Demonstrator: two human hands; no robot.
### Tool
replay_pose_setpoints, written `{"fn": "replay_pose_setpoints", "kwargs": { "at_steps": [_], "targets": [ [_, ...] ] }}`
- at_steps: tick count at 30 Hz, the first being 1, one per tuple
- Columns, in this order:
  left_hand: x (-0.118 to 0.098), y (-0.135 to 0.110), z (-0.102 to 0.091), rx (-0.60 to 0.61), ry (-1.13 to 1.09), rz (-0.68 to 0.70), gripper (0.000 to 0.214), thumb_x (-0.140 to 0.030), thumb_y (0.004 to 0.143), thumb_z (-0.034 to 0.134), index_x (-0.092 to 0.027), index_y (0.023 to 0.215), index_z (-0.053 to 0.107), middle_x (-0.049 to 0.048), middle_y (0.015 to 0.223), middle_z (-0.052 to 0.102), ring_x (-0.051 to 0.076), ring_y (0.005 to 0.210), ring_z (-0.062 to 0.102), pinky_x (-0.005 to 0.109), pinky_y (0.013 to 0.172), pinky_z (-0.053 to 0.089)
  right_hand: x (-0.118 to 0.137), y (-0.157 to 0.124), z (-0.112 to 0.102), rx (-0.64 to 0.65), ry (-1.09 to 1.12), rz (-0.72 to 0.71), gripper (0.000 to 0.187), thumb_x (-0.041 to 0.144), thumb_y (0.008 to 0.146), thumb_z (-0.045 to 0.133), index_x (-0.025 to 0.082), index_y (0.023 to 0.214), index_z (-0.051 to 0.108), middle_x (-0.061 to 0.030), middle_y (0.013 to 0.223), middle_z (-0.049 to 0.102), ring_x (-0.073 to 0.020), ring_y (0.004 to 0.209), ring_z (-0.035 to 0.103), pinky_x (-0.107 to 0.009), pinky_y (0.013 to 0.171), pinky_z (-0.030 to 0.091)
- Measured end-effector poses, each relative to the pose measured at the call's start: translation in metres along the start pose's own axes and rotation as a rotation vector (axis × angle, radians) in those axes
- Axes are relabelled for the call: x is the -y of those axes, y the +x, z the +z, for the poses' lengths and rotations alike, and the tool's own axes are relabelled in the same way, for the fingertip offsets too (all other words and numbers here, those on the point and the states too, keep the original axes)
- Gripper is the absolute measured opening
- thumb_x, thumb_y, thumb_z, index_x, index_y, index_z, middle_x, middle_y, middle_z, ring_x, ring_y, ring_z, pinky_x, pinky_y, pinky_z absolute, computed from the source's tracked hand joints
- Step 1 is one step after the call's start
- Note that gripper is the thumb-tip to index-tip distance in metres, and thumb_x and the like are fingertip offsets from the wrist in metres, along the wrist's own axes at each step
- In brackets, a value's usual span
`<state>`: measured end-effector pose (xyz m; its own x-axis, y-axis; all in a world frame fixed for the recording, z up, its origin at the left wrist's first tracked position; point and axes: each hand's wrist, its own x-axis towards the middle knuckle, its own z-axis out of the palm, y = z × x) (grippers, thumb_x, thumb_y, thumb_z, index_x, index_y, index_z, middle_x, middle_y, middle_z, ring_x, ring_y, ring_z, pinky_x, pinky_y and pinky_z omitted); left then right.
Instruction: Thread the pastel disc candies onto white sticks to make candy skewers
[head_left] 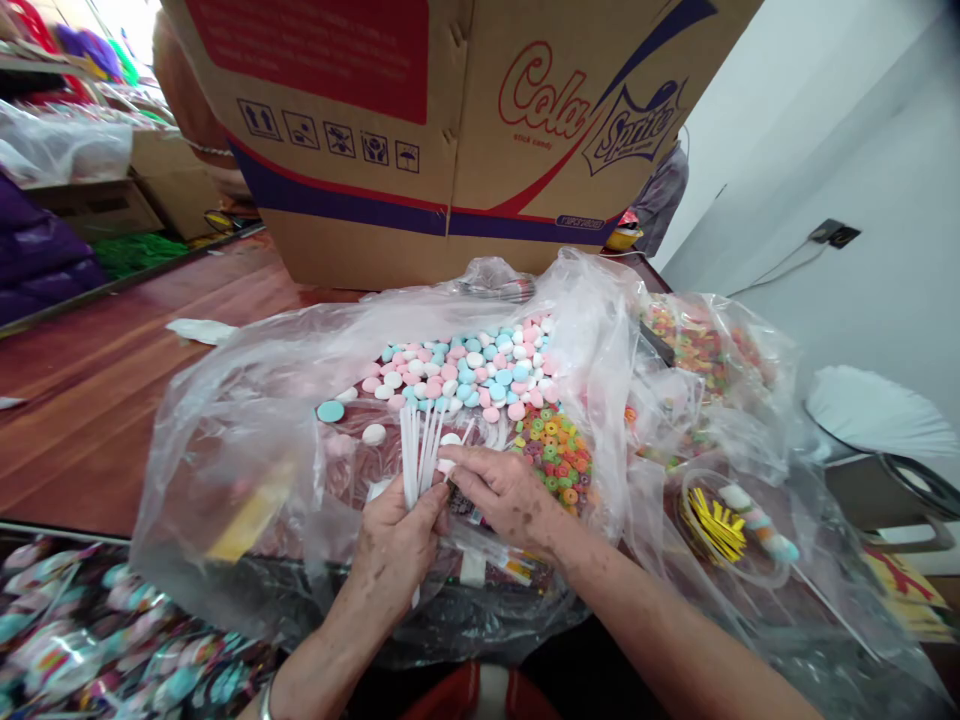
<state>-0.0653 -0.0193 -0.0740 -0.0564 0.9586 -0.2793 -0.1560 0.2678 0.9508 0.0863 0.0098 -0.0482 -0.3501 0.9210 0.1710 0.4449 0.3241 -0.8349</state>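
Note:
My left hand is closed around a bundle of thin white sticks, fanned upward. Beside it, the fingers of my right hand pinch a single white stick that leans to the right. A round white candy shows just above those fingertips; whether it touches the stick I cannot tell. Beyond both hands lies a pile of pink, blue and white round candies. Small ring-shaped candies in orange, green and red are heaped right of my right hand. A lone blue candy sits to the left.
A large cardboard box stands behind clear plastic sheeting on the wooden table. At right are a round container with yellow twist ties and a candy skewer. Wrapped candies fill the lower left.

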Motion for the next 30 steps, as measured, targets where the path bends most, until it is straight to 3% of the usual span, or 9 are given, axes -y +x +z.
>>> {"fn": "replay_pose_setpoints", "kwargs": {
  "at_steps": [4,6,8,11,15,18,22,25,30],
  "targets": [
    [-0.003,-0.002,0.004,-0.016,-0.067,-0.004,0.033,-0.043,0.072,0.076,-0.019,0.064,0.054,-0.0071,0.047,0.052,0.004,0.025,0.031,0.018,0.027,0.02,-0.009,0.008,-0.04,-0.199,-0.257,0.17,0.037,0.032,0.099,0.049,0.023,0.129,0.067,-0.0045,0.096,0.076,-0.0221,0.087,0.068,-0.035,0.083,0.053],
    [-0.003,-0.001,0.004,-0.014,-0.07,-0.006,0.036,-0.045,0.072,0.076,-0.019,0.063,0.052,-0.0068,0.048,0.052,0.004,0.025,0.032,0.017,0.027,0.02,-0.019,0.014,-0.064,-0.254,-0.518,0.197,0.029,0.023,0.098,0.047,0.018,0.111,0.072,-0.0094,0.098,0.073,-0.0242,0.091,0.064,-0.036,0.083,0.049],
    [-0.002,-0.001,0.003,-0.005,-0.061,0.0,0.036,-0.045,0.073,0.075,-0.019,0.063,0.053,-0.0068,0.048,0.053,0.003,0.025,0.032,0.016,0.027,0.02,-0.029,0.018,-0.076,-0.184,-0.71,0.173,0.025,0.016,0.096,0.047,0.018,0.09,0.071,-0.0111,0.093,0.071,-0.0245,0.089,0.06,-0.036,0.081,0.046],
    [0.0,0.0,0.001,0.019,-0.047,0.015,0.034,-0.044,0.076,0.074,-0.019,0.066,0.053,-0.0069,0.05,0.054,0.003,0.025,0.033,0.015,0.028,0.02,-0.042,0.017,-0.07,-0.113,-0.812,0.135,0.021,0.016,0.094,0.052,0.021,0.078,0.066,-0.0105,0.084,0.066,-0.0246,0.084,0.055,-0.036,0.078,0.045],
    [-0.001,0.0,0.001,0.019,-0.038,0.01,0.032,-0.043,0.077,0.073,-0.018,0.068,0.054,-0.0069,0.051,0.055,0.003,0.026,0.034,0.015,0.028,0.02,-0.048,0.016,-0.046,-0.132,-0.956,0.143,0.016,0.013,0.091,0.053,0.019,0.087,0.067,-0.017,0.096,0.065,-0.0296,0.091,0.055,-0.04,0.079,0.044],
    [0.0,0.0,0.001,0.018,-0.047,0.005,0.034,-0.043,0.077,0.073,-0.018,0.065,0.053,-0.0066,0.05,0.054,0.003,0.025,0.035,0.016,0.028,0.021,-0.046,0.019,-0.049,-0.12,-0.911,0.203,0.015,0.012,0.087,0.054,0.02,0.084,0.067,-0.0149,0.096,0.065,-0.0275,0.089,0.055,-0.037,0.076,0.043],
    [0.004,0.001,-0.001,0.034,-0.052,0.007,0.037,-0.045,0.079,0.072,-0.018,0.063,0.053,-0.0059,0.05,0.054,0.003,0.026,0.034,0.016,0.029,0.021,-0.036,0.022,-0.074,-0.116,-0.644,0.216,0.016,0.016,0.088,0.052,0.02,0.079,0.064,-0.0057,0.087,0.065,-0.0198,0.083,0.057,-0.029,0.075,0.042],
    [0.006,0.002,-0.002,0.039,-0.046,0.0,0.035,-0.045,0.08,0.072,-0.018,0.066,0.054,-0.006,0.05,0.055,0.003,0.026,0.035,0.016,0.028,0.02,-0.027,0.018,-0.083,0.031,-0.517,0.224,0.017,0.014,0.086,0.052,0.02,0.079,0.066,-0.0024,0.086,0.068,-0.017,0.081,0.059,-0.026,0.074,0.041],
    [0.006,0.002,-0.003,0.05,-0.022,0.011,0.033,-0.042,0.082,0.07,-0.018,0.066,0.054,-0.0062,0.052,0.055,0.003,0.026,0.035,0.015,0.028,0.021,-0.024,0.015,-0.075,0.205,-0.692,0.282,0.023,0.012,0.089,0.051,0.019,0.09,0.073,-0.0069,0.096,0.072,-0.0198,0.09,0.062,-0.027,0.08,0.043]
  ]
}}
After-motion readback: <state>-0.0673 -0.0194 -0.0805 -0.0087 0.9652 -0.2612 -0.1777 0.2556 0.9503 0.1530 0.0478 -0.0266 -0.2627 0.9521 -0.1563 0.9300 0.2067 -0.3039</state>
